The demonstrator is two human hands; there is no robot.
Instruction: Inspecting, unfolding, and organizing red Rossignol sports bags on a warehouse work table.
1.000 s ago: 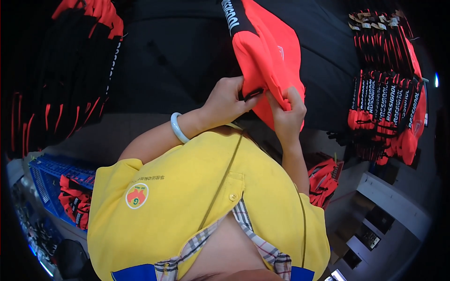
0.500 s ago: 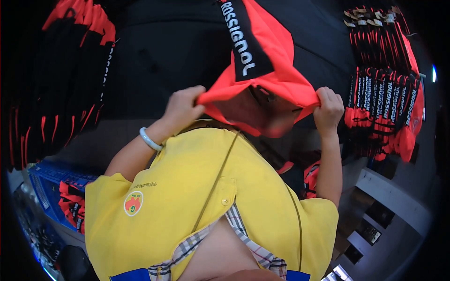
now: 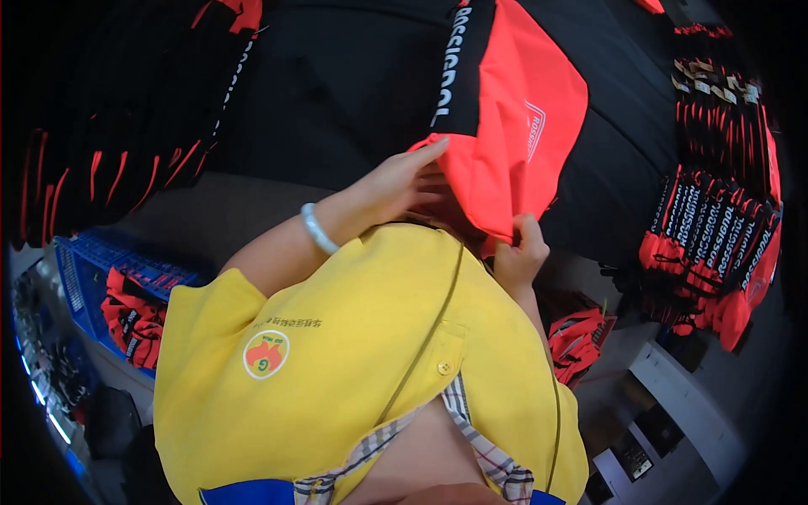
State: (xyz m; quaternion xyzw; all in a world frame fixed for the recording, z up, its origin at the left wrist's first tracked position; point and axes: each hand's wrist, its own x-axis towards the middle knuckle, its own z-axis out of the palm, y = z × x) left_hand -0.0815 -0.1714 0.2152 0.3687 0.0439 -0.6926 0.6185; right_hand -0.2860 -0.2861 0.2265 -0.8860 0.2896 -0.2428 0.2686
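Note:
A bright red and black fabric bag [image 3: 526, 118] lies stretched away from me over the black table, white lettering on its black strip. At its near lower corner my right hand [image 3: 519, 252] is closed, pinching the red cloth. My left hand [image 3: 400, 181] is at the near left edge of the bag, thumb raised along the red fabric and fingers stretched apart. Those fingertips are partly in shadow, and the bag's opening is turned out of sight.
Stacked black and red bags [image 3: 109, 118] fill the left side of the black table [image 3: 337, 93]. More bundles [image 3: 707, 227] are piled at the right. A blue crate [image 3: 80, 278] with red bags stands low left; further red bags [image 3: 576, 341] sit low right.
Both hands held the bag's mouth spread wide before; now they are closer together. My right hand came down and inward, the left moved right, and the bag's opening has narrowed and turned.

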